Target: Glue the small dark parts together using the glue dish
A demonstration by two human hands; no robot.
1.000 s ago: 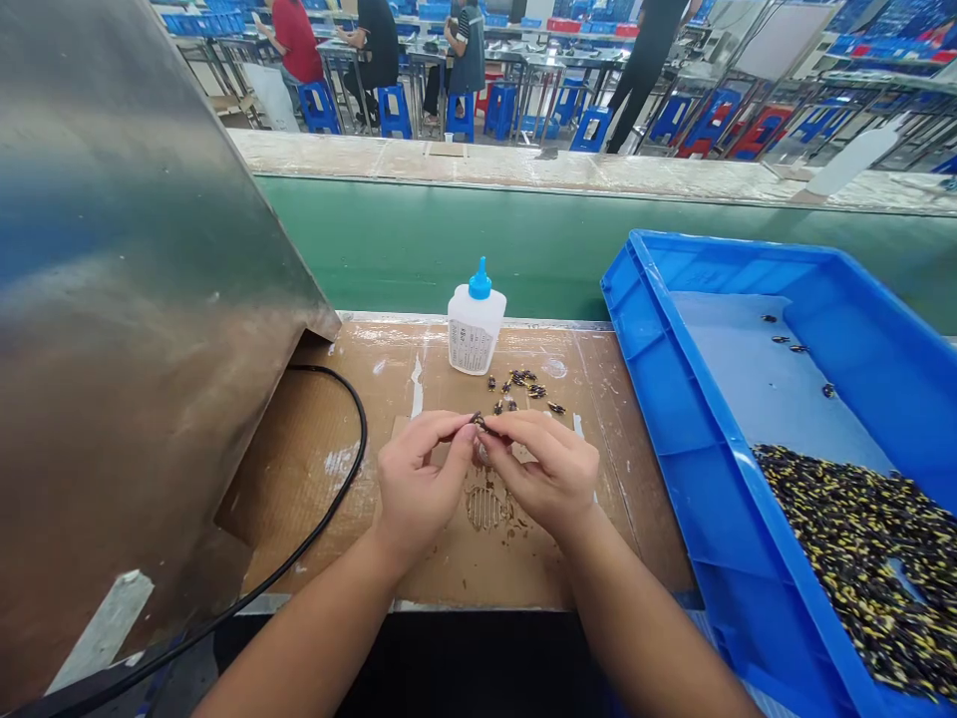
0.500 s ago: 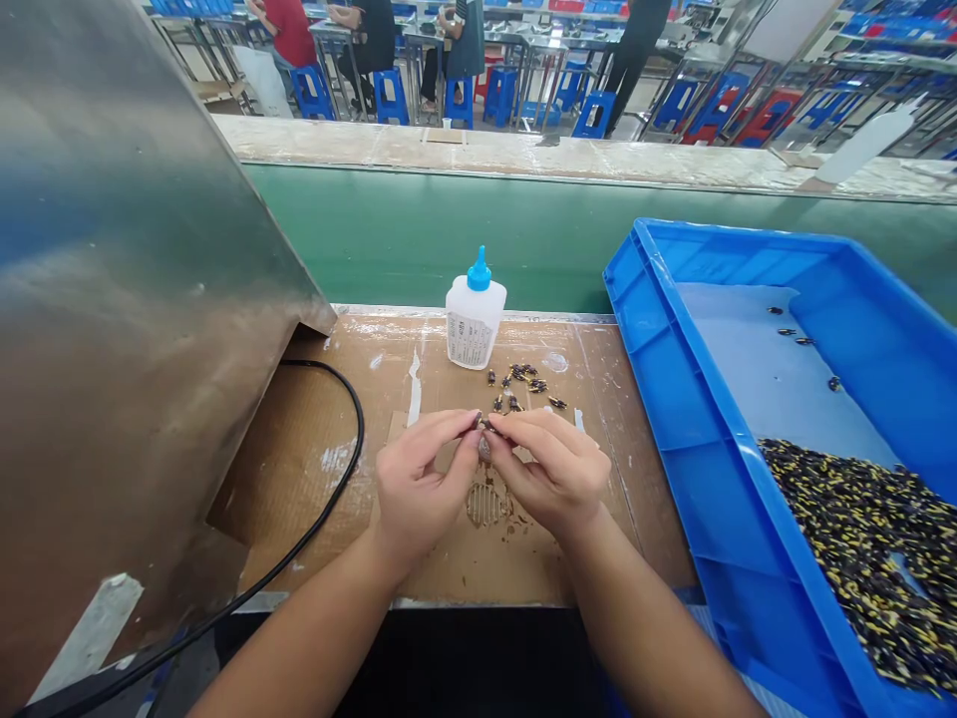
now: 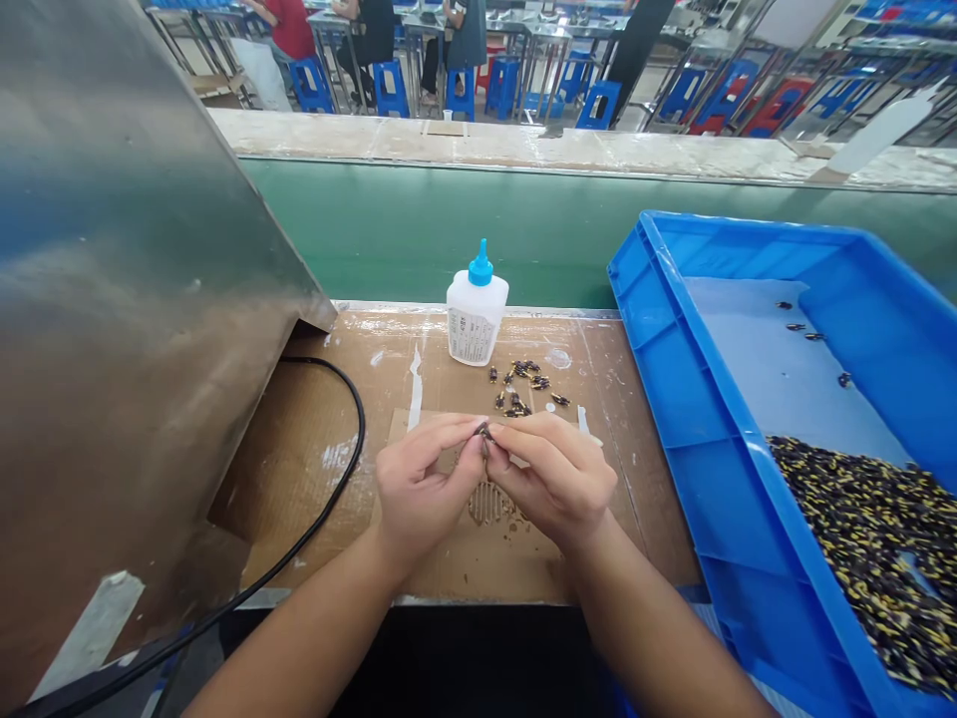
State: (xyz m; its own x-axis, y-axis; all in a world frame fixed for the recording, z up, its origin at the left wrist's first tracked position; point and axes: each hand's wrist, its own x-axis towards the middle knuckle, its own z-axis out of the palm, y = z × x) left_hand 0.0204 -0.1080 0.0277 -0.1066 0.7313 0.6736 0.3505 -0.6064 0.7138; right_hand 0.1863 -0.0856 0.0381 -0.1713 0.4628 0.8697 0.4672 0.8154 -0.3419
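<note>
Above the cardboard mat, my left hand [image 3: 425, 481] and my right hand [image 3: 554, 473] meet fingertip to fingertip. Both are closed in a pinch on a small dark part [image 3: 483, 432], mostly covered by the fingers; whether it is one piece or two I cannot tell. Just beyond the fingertips lies a loose group of small black-and-brass parts [image 3: 539, 382] on the cardboard. Behind them stands a white squeeze bottle [image 3: 477, 319] with a blue pointed cap and a printed label. Below the hands, the cardboard [image 3: 489, 504] has a worn, ribbed patch.
A blue bin [image 3: 677, 399] on the right holds a heap of black-and-yellow parts [image 3: 867, 538]. At left rises a slanted metal panel [image 3: 150, 249], with a black cable [image 3: 357, 439] curving beside it. A green belt [image 3: 419, 224] runs across behind. People sit at far tables.
The fingertips have drawn slightly closer together around the small part. The whole view has shifted a little; the bottle, loose parts and bin keep their places.
</note>
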